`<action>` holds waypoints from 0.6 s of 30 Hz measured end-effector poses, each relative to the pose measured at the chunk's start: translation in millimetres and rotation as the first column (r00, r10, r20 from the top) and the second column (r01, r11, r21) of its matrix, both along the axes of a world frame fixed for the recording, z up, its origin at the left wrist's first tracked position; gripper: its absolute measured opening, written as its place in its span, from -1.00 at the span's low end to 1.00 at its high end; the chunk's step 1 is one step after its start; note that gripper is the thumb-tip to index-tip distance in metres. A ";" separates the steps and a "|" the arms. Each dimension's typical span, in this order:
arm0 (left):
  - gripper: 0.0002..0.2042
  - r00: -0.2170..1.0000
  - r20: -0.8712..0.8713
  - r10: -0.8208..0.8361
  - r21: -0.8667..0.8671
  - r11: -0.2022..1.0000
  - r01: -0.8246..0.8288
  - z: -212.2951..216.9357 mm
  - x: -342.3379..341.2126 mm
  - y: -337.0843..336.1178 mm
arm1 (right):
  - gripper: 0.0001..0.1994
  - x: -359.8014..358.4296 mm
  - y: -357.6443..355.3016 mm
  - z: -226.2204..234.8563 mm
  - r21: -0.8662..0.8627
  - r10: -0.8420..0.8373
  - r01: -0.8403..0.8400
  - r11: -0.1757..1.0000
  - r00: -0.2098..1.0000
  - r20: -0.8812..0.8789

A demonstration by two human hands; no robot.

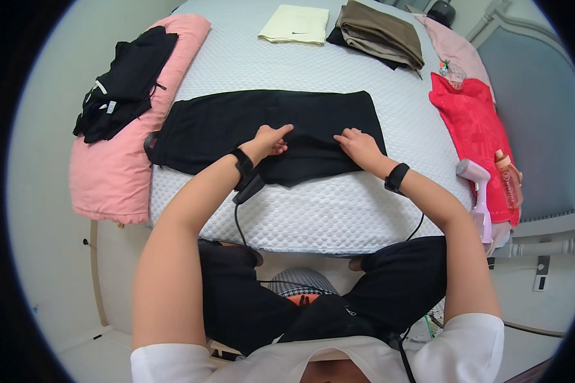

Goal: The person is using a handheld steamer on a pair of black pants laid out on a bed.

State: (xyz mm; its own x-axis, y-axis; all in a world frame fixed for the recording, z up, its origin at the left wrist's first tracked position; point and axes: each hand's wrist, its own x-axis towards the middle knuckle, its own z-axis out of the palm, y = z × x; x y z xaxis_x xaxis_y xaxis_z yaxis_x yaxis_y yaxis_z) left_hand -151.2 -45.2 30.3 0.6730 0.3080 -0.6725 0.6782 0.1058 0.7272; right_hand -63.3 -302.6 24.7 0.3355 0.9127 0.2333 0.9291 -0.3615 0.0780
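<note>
A pair of black pants (223, 127), as far as its shape tells, lies folded in a long flat shape across the white quilted bed. My left hand (269, 140) rests at the middle of the cloth, thumb stretched to the right and the other fingers curled into the fabric. Closer to the right end, my right hand (361, 148) pinches the same cloth between thumb and fingers. Between the two hands the fabric rises in a slight ridge. The near edge hangs in a shallow point below them. Both wrists carry black bands.
A pink folded quilt (112, 182) with black clothes (131, 86) lies at the left. Toward the far side are a cream folded cloth (294, 24) and stacked brown pants (383, 29). At right, a red cloth (473, 121) lies near a handheld steamer (482, 191) and a pink bottle (509, 182).
</note>
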 end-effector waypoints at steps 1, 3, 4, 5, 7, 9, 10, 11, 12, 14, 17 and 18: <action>-0.70 1.000 0.002 -0.007 -0.003 1.000 0.007 -8.1 10.1 -0.2 | -0.71 1.3 -1.4 3.6 0.064 -0.013 0.022 0.998 0.992 -0.126; -0.71 0.988 0.129 0.089 -0.043 0.996 -0.084 -19.9 17.9 6.2 | -0.68 -3.5 7.0 19.8 0.133 0.018 0.003 0.991 0.987 -0.162; -0.74 0.958 0.282 0.057 0.095 0.992 -0.087 -4.0 15.6 -7.6 | -0.66 -2.7 1.1 24.9 0.183 0.031 0.005 0.983 0.981 -0.193; -0.74 0.918 0.396 0.005 0.201 0.975 -0.092 7.9 10.3 -10.5 | -0.66 -4.5 -1.8 27.9 0.177 0.018 0.017 0.984 0.981 -0.195; -0.73 0.857 0.494 -0.147 0.531 0.831 -0.163 8.6 1.8 7.6 | -0.55 -10.2 -4.6 29.9 0.162 -0.017 0.018 0.987 1.000 -0.003; -0.73 0.919 0.369 -0.141 0.646 0.749 -0.145 -13.6 -9.9 36.1 | -0.39 -7.3 -13.8 16.8 0.064 -0.098 0.101 0.993 0.994 -0.048; -0.71 0.929 0.341 -0.147 0.699 0.700 -0.146 -32.5 -14.5 45.9 | -0.34 -6.2 -19.3 13.4 -0.008 -0.184 0.184 0.983 0.982 -0.048; -0.72 0.957 0.242 -0.161 0.730 0.680 -0.070 -39.4 -19.7 45.0 | -0.28 -6.3 -25.8 10.5 -0.087 -0.271 0.267 0.960 0.961 -0.044; -0.73 0.957 0.183 -0.225 0.765 0.644 0.005 -44.1 -22.2 47.7 | -0.27 -3.3 -30.9 9.2 -0.125 -0.307 0.294 0.948 0.946 -0.102; -0.74 0.954 0.112 -0.278 0.782 0.617 0.088 -41.3 -32.5 36.1 | -0.28 -3.7 -39.9 4.8 -0.117 -0.368 0.358 0.927 0.926 -0.083; -0.70 0.930 0.158 -0.332 0.824 0.563 0.062 -30.5 -39.2 25.4 | -0.26 0.6 -56.5 -10.3 0.009 -0.423 0.459 0.889 0.827 -0.370; -0.66 0.924 0.215 -0.316 0.778 0.627 0.034 -31.2 -37.2 25.5 | -0.28 7.3 -61.7 -15.7 0.011 -0.430 0.478 0.879 0.801 -0.417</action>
